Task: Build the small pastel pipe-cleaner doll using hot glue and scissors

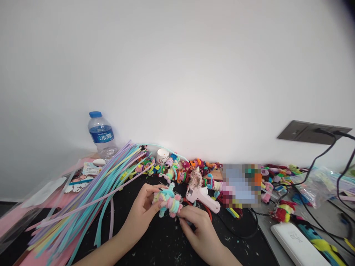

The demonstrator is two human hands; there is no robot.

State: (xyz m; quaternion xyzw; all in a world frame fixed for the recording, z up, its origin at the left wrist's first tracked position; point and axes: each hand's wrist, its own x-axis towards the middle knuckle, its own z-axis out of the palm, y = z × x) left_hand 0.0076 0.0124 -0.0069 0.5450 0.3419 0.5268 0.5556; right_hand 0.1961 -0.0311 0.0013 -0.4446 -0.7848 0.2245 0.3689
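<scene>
A small fuzzy pipe-cleaner figure (168, 201) in pastel blue, pink and yellow is held above the black work mat. My left hand (145, 207) is closed around its left side, thumb in front. At the figure's lower right end, the fingers of my right hand (195, 223) are pinched together against a pink part. Whether they also hold some smaller piece is hidden. Just behind my right hand lies a pale pink hot glue gun (203, 197), its nozzle end crusted with brownish glue. Red-orange handles (206, 211) show partly beneath it.
Long pastel pipe cleaners (97, 199) spread across the left side. A water bottle (102, 135) and a paper cup (162, 156) stand near the wall. Several colourful pipe-cleaner figures line the back. On the right are a white power bank (298, 244), black cables (313, 166) and a wall socket (310, 132).
</scene>
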